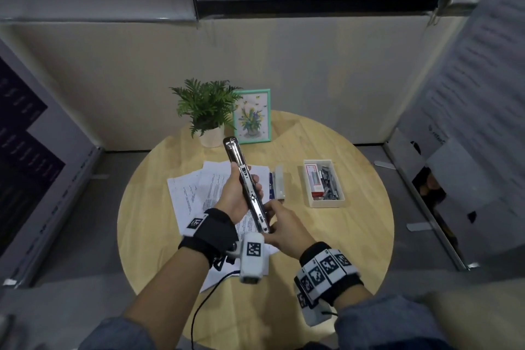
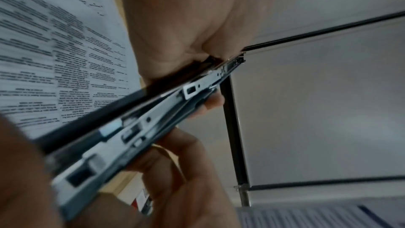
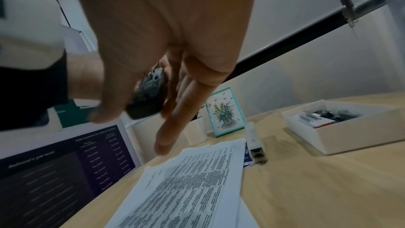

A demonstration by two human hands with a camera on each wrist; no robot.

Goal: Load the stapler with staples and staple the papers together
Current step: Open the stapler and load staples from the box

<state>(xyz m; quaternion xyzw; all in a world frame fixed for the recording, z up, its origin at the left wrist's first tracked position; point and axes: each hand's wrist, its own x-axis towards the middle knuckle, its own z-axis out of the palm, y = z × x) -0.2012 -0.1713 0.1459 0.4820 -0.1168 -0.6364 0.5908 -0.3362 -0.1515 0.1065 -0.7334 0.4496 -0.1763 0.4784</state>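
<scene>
The left hand (image 1: 234, 199) grips the stapler (image 1: 246, 185), raised above the papers (image 1: 193, 190) at the middle of the tabletop (image 1: 355, 236). The right hand (image 1: 284, 224) pinches its near end. A careless pull could let the sprung metal track snap back on fingers, or twist the stapler loose so it drops.

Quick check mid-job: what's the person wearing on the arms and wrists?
No gloves. The left wrist band is black with a white coded tag, plus a white camera box and black cable. The right wrist band is black with a row of white coded squares. The sleeves are blue.
</scene>
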